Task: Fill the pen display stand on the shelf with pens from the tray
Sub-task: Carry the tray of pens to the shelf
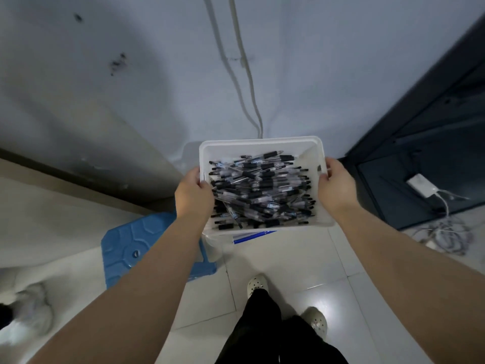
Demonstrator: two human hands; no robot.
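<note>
- Between the two hands, above the pale tiled floor [328, 292], a white rectangular plastic tray [259, 143] is held up in the air.
- The left hand [193, 195] grips the tray's left rim, its thumb hooked over the wall; the other fingers are hidden.
- The right hand [337, 185] clasps the right rim, thumb on the edge.
- A heap of clear-barrelled pens with black grips [262, 187] fills the tray from the left wall to the right, touching the left thumb.
- A blue plastic stool [126, 248] stands on the floor below the tray's near-left corner.
</note>
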